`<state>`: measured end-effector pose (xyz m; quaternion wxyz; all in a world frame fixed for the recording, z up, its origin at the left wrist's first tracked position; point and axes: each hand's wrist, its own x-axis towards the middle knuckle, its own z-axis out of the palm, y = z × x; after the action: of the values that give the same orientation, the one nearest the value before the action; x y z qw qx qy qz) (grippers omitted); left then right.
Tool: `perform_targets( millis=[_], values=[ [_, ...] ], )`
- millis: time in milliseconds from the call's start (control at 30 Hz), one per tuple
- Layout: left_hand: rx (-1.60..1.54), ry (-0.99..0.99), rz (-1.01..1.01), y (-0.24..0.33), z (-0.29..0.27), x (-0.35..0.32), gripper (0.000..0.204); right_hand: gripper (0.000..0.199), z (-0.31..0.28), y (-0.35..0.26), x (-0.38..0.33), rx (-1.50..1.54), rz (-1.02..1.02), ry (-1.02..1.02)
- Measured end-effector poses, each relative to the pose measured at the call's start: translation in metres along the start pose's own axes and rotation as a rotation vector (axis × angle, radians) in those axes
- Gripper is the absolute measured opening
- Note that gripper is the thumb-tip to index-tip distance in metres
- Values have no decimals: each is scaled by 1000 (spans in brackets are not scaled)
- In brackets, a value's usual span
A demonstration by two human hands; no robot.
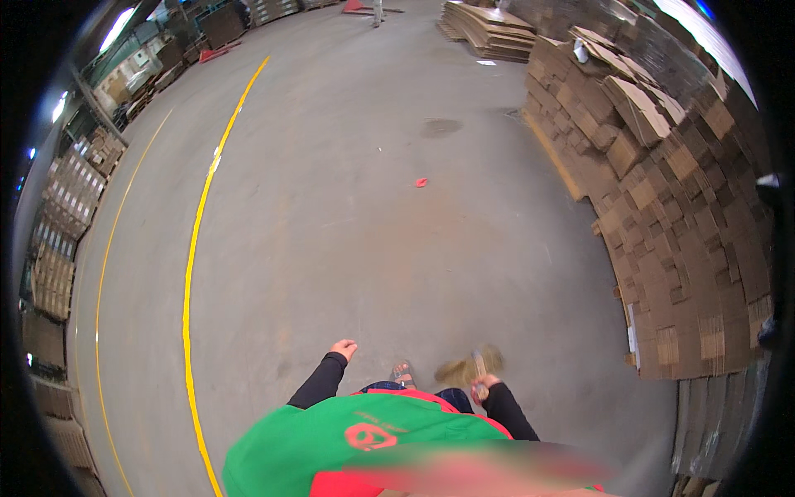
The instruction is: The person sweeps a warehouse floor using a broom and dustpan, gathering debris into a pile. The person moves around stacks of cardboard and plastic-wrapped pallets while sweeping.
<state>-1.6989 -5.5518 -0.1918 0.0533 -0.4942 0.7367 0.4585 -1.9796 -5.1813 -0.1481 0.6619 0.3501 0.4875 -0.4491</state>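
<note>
My right hand (482, 388) is closed round the handle of a broom (460, 370) with straw-coloured bristles. The broom hangs low in front of my right leg, its head spread to both sides of the handle and slightly blurred. I cannot tell whether the bristles touch the floor. Out to the left, away from my body, my left hand (344, 349) has its fingers loosely curled together, with nothing seen in them. A sandalled foot (403, 374) shows between the hands. Farther ahead, a small red scrap (421, 183) lies on the grey floor (331, 207).
A tall wall of stacked cardboard (662, 248) on a pallet runs along the right, with flat cardboard sheets (489, 26) beyond it. Yellow lines (193, 248) mark the floor at left. Loaded pallets (70, 190) stand along the far left. A dark stain (441, 127) lies ahead.
</note>
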Motion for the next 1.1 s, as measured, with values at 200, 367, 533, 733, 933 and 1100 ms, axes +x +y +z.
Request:
perform_targets(
  millis=[200,367,533,733,933,1100],
  values=[
    [387,-110,-249,-57,4,-50,46,16,112,-173,5,-130,-95,-156],
    [538,-326,-485,-98,28,-106,44,12,159,-294,29,-34,-171,-224],
    [-69,157,-775,-58,119,-137,37,17,147,-388,20,-233,-180,-339],
    [-353,-79,-386,72,248,-69,45,35,128,-419,-30,-471,-256,-149],
    [-316,619,-691,146,229,-32,38,44,175,-457,-42,-530,144,-128],
    [-657,770,-870,172,230,-38,36,39,210,-496,27,-637,134,20]
  ],
)
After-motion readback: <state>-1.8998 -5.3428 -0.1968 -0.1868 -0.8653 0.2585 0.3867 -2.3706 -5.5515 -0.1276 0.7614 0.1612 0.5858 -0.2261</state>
